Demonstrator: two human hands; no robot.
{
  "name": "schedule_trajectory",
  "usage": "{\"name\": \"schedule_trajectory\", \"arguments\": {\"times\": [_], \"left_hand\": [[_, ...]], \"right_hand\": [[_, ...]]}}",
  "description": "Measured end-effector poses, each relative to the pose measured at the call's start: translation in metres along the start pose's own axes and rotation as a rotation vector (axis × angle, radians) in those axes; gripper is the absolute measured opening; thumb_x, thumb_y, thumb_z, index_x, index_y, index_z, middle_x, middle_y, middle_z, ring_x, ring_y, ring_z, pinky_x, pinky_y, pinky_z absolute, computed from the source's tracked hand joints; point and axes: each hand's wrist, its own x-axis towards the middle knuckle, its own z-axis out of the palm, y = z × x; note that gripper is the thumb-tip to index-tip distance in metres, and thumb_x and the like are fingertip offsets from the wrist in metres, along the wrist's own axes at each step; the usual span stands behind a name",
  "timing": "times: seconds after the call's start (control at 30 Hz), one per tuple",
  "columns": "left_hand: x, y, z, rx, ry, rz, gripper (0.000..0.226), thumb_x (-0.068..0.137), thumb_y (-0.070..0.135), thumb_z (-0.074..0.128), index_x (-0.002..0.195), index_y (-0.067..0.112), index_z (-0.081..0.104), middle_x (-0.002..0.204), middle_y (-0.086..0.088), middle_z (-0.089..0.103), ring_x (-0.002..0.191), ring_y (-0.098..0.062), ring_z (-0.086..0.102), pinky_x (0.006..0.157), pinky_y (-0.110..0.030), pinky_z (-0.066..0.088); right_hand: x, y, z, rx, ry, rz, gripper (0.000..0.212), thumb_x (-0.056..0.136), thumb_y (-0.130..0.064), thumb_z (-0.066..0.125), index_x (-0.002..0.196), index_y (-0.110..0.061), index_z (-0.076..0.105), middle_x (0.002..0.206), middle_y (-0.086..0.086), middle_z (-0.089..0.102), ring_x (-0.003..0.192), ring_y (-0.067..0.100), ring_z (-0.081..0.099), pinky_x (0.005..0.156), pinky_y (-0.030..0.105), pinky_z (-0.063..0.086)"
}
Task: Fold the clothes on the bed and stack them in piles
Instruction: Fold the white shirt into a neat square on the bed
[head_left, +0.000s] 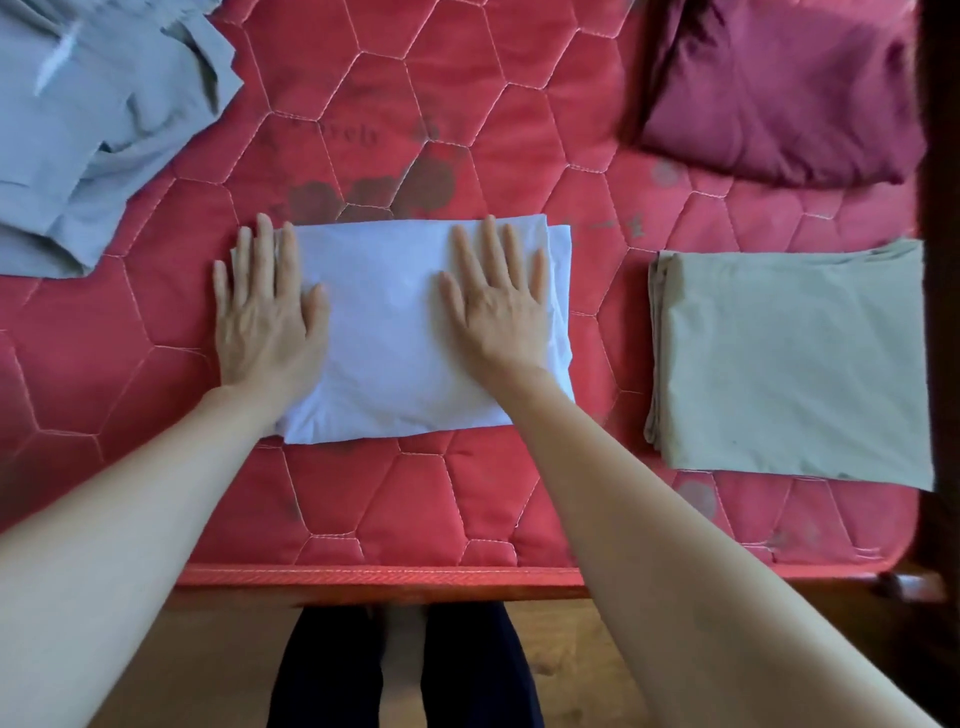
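White garment (395, 332), folded to a compact rectangle, lies flat at the middle of the bed (467, 499), near its front edge. Layered edges show at its right side; surface smooth apart from slight creases.

Left hand (265, 306): palm down, fingers straight and together, pressing the garment's left edge; the outer fingers overhang onto the mattress. Grip flat open, nothing clasped.

Right hand (498, 301): palm down on the garment's right half, fingers straight and slightly spread, pointing away from the person. Grip likewise flat open, pressing only.

Beige garment (789, 364), folded square with stacked edges on its left side, lies to the right, apart from the white one and reaching the bed's right edge.

Maroon garment (779, 93), loosely folded, at far right, behind the beige one and separate from it.

Grey garment (88, 124) at far left, rumpled and unfolded (partly out of view at the frame edge).

Mattress red, quilted in hexagons, with dark stains behind the white garment.
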Motion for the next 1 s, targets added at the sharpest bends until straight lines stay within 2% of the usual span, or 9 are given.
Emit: {"name": "schedule_trajectory", "arguments": {"times": [0.1,0.17,0.23,0.3,0.37,0.5,0.67,0.87,1.0], "left_hand": [[0.0,0.004,-0.003,-0.013,-0.026,0.003,0.063,0.097,0.034,0.028,0.152,0.006,0.016,0.159,-0.016,0.013,0.147,-0.034,0.012,0.117,-0.052,0.008],[0.003,0.005,-0.008,-0.003,-0.048,0.008,0.06,0.1,0.031,0.034,0.151,0.005,0.018,0.159,-0.016,0.015,0.147,-0.034,0.012,0.118,-0.052,0.006],[0.006,0.006,-0.015,0.017,-0.031,0.041,0.058,0.1,0.03,0.039,0.149,0.003,0.024,0.156,-0.017,0.025,0.145,-0.034,0.018,0.117,-0.053,0.006],[0.012,0.006,-0.02,0.043,0.031,0.114,0.055,0.099,0.031,0.042,0.144,0.001,0.034,0.142,-0.021,0.044,0.136,-0.037,0.035,0.116,-0.055,0.01],[0.024,0.009,-0.026,0.061,0.059,0.136,0.05,0.098,0.034,0.048,0.137,0.002,0.044,0.124,-0.022,0.056,0.119,-0.04,0.048,0.113,-0.055,0.015],[0.058,0.023,-0.039,-0.102,-0.026,0.123,0.034,0.093,0.037,0.059,0.108,0.007,0.065,0.107,-0.018,0.06,0.099,-0.038,0.051,0.096,-0.045,0.032],[0.065,0.039,-0.051,-0.236,-0.022,0.233,0.021,0.091,0.025,0.061,0.093,0.004,0.062,0.096,-0.011,0.063,0.09,-0.033,0.051,0.085,-0.039,0.031],[0.064,0.047,-0.052,-0.252,0.083,0.357,0.018,0.091,0.024,0.062,0.087,0.006,0.061,0.086,-0.007,0.062,0.082,-0.032,0.05,0.081,-0.039,0.031],[0.062,0.049,-0.027,-0.192,0.033,0.319,0.022,0.092,0.025,0.061,0.089,0.003,0.061,0.091,-0.013,0.061,0.086,-0.035,0.051,0.081,-0.043,0.034]], "right_hand": [[-0.015,0.031,0.003,0.111,0.021,0.222,0.056,0.102,-0.049,0.021,0.153,-0.035,0.005,0.162,-0.003,0.002,0.149,0.018,-0.005,0.117,0.053,-0.006],[-0.028,0.042,0.001,0.16,0.03,0.245,0.058,0.101,-0.048,0.024,0.154,-0.032,0.004,0.162,-0.003,0.005,0.149,0.019,-0.002,0.119,0.051,-0.002],[-0.037,0.046,-0.005,0.171,0.078,0.235,0.058,0.101,-0.046,0.032,0.153,-0.025,0.017,0.16,-0.001,0.02,0.148,0.019,0.012,0.118,0.046,0.009],[-0.041,0.046,-0.012,0.196,0.183,0.283,0.051,0.097,-0.046,0.045,0.14,-0.018,0.044,0.144,0.001,0.044,0.135,0.022,0.035,0.106,0.04,0.025],[-0.041,0.042,-0.018,0.252,0.231,0.403,0.044,0.092,-0.049,0.054,0.121,-0.016,0.059,0.123,0.002,0.056,0.117,0.025,0.046,0.093,0.037,0.031],[-0.037,0.036,-0.026,0.498,0.201,0.592,0.031,0.089,-0.044,0.058,0.101,-0.016,0.062,0.104,-0.001,0.06,0.104,0.023,0.049,0.086,0.034,0.029],[-0.047,0.027,-0.036,0.69,0.34,0.638,0.022,0.09,-0.032,0.057,0.085,-0.011,0.061,0.081,-0.002,0.062,0.087,0.025,0.055,0.088,0.047,0.042],[-0.06,0.031,-0.029,0.837,0.402,0.749,0.019,0.091,-0.037,0.055,0.085,-0.019,0.059,0.085,-0.006,0.062,0.088,0.021,0.058,0.084,0.042,0.044],[-0.058,0.033,-0.019,0.721,0.34,0.749,0.022,0.094,-0.031,0.054,0.094,-0.011,0.063,0.094,0.001,0.063,0.094,0.024,0.055,0.087,0.043,0.041]]}}
